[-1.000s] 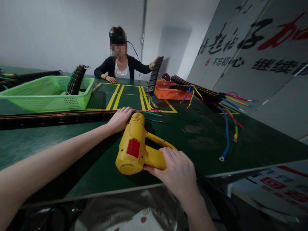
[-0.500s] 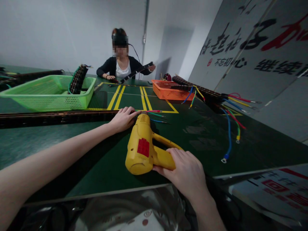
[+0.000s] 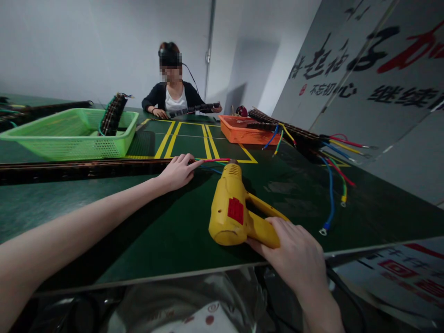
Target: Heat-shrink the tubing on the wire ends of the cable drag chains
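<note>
A yellow heat gun point(image 3: 229, 208) with a red patch is gripped by its handle in my right hand point(image 3: 291, 249). Its nozzle points away from me, over the ends of thin red, green and blue wires point(image 3: 215, 160). Those wires come out of a long dark cable chain point(image 3: 86, 169) lying flat across the table on the left. At the chain's right end, my left hand point(image 3: 178, 173) is closed, its index finger stretched along the red wire. The wires' far tips are hidden behind the gun.
A green basket point(image 3: 69, 150) holding a coiled cable chain stands at left. An orange basket point(image 3: 248, 134) is further back, with cable chains point(image 3: 287, 125) and lugged wires point(image 3: 331, 194) at right. Across the table, a person point(image 3: 173, 92) handles another dark strip point(image 3: 194, 109).
My right hand has moved the heat gun to the right, along the wires toward their tips. My left hand stays in place. The person opposite has lowered the strip.
</note>
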`<action>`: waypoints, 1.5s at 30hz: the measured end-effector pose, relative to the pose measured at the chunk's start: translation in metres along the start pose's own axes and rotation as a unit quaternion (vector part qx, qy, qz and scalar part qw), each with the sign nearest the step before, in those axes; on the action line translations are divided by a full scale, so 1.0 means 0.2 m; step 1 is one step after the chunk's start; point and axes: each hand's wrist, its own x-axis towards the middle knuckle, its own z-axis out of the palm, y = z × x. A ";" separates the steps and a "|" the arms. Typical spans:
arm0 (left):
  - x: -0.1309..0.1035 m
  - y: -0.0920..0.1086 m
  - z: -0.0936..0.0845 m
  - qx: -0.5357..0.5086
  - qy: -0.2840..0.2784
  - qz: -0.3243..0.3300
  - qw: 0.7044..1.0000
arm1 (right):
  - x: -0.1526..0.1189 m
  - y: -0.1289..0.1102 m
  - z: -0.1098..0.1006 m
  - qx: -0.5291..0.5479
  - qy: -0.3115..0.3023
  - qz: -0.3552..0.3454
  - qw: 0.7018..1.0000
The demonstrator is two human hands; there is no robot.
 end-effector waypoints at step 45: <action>0.00 0.00 0.01 -0.100 0.043 -0.039 0.993 | 0.05 -0.05 0.03 0.037 -0.039 0.051 0.997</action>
